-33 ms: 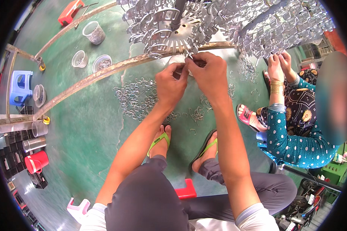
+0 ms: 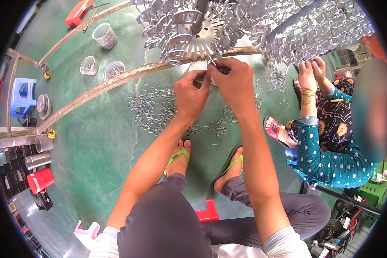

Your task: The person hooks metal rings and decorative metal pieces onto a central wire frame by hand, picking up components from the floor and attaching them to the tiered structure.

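My left hand (image 2: 191, 96) and my right hand (image 2: 235, 82) meet fingertip to fingertip at the lower edge of a hanging cluster of silver metal parts (image 2: 176, 32). Both are closed in a pinch. The right thumb and forefinger touch a small curved metal piece at the cluster's bottom. Whatever the left fingers grip is hidden behind them. A slotted metal disc (image 2: 206, 33) on a post sits just above, ringed by the parts. Partly covered by my hands is a white tub (image 2: 197, 66). Loose metal hooks (image 2: 152, 109) lie in a pile on the green floor below.
A rusty frame bar (image 2: 99, 88) curves behind my hands. Tubs of small parts (image 2: 105, 38) stand beyond it. Right, a co-worker's hands (image 2: 309, 73) work at another hanging rack (image 2: 318, 34). A blue stool (image 2: 23, 98) and red bucket (image 2: 41, 180) are left.
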A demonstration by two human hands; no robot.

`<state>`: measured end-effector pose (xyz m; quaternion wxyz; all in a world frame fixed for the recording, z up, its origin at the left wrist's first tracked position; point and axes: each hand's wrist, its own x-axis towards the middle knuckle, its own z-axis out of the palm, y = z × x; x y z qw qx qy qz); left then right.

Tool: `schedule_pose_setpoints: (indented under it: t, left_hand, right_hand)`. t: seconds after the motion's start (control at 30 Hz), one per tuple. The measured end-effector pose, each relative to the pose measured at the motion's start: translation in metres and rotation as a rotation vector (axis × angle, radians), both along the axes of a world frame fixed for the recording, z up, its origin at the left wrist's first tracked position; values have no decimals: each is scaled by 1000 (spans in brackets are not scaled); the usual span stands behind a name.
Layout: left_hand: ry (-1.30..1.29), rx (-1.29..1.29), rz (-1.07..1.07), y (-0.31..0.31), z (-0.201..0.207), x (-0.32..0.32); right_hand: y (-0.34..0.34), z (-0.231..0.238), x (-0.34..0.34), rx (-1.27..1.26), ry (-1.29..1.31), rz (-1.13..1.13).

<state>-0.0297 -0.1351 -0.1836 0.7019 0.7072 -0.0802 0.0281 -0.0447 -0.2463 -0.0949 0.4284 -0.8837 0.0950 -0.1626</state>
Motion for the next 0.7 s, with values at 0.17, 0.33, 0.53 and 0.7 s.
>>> schedule_pose_setpoints:
  t: [0.17,0.33,0.53,0.7]
  left_hand:
    - [569,-503,-113,-1,-11,9]
    - [630,-795,-234,-2,-29,28]
    - [539,-974,-295,1,-49,33]
    - [484,-1080,-301,7,-53,38]
  right_hand:
    - [-6,-7,9,-33,-1,7]
    - [-9,-5,14,-74,-3,-5]
    - [-9,-10,10,-169,-13,15]
    - [-1,-9,9,-153,30,-19]
